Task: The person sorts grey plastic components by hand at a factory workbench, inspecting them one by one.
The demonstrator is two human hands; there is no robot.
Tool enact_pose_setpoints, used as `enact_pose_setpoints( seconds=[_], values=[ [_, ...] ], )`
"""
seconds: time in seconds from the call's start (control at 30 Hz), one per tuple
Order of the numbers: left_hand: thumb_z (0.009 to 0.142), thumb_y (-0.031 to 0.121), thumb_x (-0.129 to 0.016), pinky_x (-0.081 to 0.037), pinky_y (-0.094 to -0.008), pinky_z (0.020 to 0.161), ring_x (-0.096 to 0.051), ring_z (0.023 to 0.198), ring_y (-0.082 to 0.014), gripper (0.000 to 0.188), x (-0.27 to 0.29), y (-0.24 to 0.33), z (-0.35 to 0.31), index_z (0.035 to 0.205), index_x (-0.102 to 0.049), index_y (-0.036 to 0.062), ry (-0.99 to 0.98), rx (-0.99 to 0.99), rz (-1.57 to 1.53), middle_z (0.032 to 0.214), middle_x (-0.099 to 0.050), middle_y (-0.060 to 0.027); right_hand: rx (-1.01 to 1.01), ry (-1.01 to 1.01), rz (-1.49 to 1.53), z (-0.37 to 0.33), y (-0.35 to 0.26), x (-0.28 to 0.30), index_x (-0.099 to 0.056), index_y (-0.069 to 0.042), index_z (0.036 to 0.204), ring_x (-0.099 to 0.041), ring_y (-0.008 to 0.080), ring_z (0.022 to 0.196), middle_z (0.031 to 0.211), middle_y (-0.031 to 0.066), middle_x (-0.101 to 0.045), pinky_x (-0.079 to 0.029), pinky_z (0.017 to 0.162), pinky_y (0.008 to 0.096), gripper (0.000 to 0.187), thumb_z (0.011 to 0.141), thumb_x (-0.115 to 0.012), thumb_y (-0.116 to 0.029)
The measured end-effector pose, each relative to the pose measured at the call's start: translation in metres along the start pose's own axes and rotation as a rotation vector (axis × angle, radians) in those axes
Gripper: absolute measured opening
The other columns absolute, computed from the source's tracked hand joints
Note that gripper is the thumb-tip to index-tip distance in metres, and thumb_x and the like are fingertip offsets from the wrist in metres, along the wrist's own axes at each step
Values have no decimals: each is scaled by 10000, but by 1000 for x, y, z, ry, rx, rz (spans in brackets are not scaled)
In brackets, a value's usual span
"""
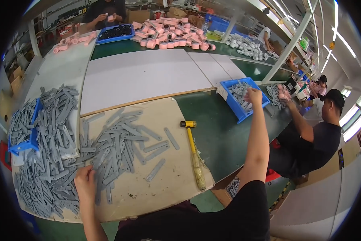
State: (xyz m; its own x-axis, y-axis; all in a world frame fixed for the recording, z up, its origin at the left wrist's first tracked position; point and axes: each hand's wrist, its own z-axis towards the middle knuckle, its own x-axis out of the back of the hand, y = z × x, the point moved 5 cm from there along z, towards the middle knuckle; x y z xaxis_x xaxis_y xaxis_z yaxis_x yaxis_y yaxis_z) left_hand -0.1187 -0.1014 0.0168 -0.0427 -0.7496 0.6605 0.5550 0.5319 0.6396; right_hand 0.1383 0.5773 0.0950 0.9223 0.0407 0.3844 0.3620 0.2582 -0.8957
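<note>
My left hand [85,181] is at the near edge of a heap of flat grey strips [118,146] with rounded ends, its fingers curled in. What they hold, if anything, is hidden. My right arm stretches far forward and right. At its end my right hand [253,96] is over a blue bin [239,116] of similar grey strips, its fingers closed together. Whatever sits between those fingertips is too small to make out. Several single strips lie apart at the heap's right side. A mallet [193,154] with a yellow-and-black head and wrapped handle rests right of them.
Another blue bin [35,127] stands at the left amid a larger spread of grey strips [52,176]. Pink-and-grey parts [172,34] are piled across the table beside a blue tray of black parts [115,34]. A co-worker [315,136] sits close on my right; others work farther off.
</note>
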Motion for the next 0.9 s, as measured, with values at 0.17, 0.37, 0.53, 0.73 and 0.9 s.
enact_pose_setpoints(
  seconds=[0.17,0.37,0.53,0.73,0.9],
  values=[
    [710,-25,-578,-415,-403,732,-537,872,-306,229,3,20,-2,920,-625,52,35,-110,327,902,-587,-120,646,13,-465,-42,-43,-22,-618,-29,1047,-594,279,821,849,159,-620,-472,693,393,327,756,-630,-180],
    [745,102,-642,-398,-406,824,-519,969,-324,296,19,19,-11,1035,-599,64,40,5,353,1026,-568,-136,958,-1021,-341,-288,-136,-133,-577,-68,1058,-583,244,899,986,99,-573,-484,715,323,411,668,-707,-89],
    [599,277,-785,-382,-433,870,-471,1038,-327,655,10,39,-22,1146,-519,34,-139,13,305,1115,-525,-124,1359,-1434,-348,-378,-126,-152,-567,-35,975,-532,283,955,974,105,-550,-464,765,380,396,639,-718,-179],
    [531,261,-810,-357,-411,860,-419,1076,-305,812,-13,35,-30,1218,-446,26,-190,-19,373,1166,-454,-121,1044,-1486,-296,-393,-110,-177,-555,-22,871,-587,275,761,819,118,-576,-475,657,382,210,688,-630,-92],
    [568,220,-776,-360,-420,882,-430,1071,-319,778,-14,33,-18,1233,-432,10,-161,-11,394,1162,-458,-148,762,-964,-205,-341,-114,-215,-583,-9,899,-579,273,855,919,137,-592,-473,737,362,229,755,-634,-179]
  ],
)
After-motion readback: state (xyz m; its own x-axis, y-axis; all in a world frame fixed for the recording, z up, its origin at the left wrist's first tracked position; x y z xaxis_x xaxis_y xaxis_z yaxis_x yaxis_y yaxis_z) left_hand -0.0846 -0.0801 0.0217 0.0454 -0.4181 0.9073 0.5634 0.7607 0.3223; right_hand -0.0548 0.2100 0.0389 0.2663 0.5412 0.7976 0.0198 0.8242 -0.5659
